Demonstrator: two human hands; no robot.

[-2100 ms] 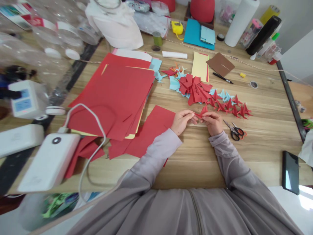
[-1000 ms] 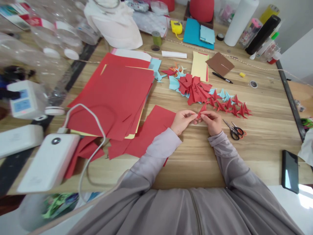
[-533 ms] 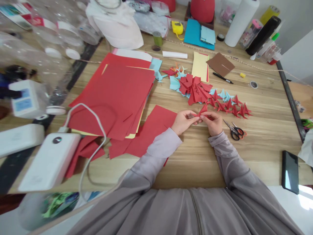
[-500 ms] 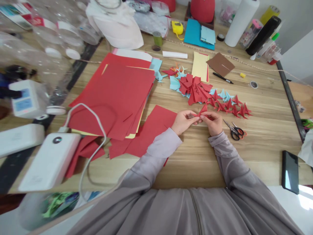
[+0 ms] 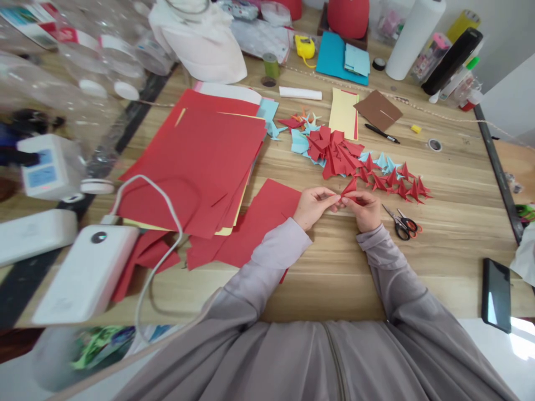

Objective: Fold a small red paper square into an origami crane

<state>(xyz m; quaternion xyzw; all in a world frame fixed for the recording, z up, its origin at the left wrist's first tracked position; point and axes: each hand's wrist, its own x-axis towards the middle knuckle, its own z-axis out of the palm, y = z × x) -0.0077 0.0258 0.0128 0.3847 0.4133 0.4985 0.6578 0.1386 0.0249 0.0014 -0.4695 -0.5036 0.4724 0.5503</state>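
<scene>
Between my fingertips is a small folded red paper crane (image 5: 349, 187), one pointed part sticking up. My left hand (image 5: 314, 206) pinches it from the left with thumb and fingers. From the right, my right hand (image 5: 363, 209) grips it the same way, so much of its lower part is hidden. Just beyond my hands lies a heap of red folded paper pieces (image 5: 334, 151). Finished red cranes (image 5: 392, 178) and light blue cranes (image 5: 388, 164) stand in a cluster to the right of the heap. Loose red paper sheets (image 5: 271, 209) lie beside my left hand.
Scissors (image 5: 405, 224) lie right of my right hand. A stack of red sheets (image 5: 200, 161), a white power bank (image 5: 90, 273) and its cable (image 5: 169, 203) are at left. Further back are a black pen (image 5: 382, 133), brown paper (image 5: 378, 110) and a yellow tape measure (image 5: 305, 48). A phone (image 5: 496, 295) lies at right.
My left thumb and fingers have shifted slightly on the crane, and its left point is now covered by them. The view has moved very little; the other things lie as before.
</scene>
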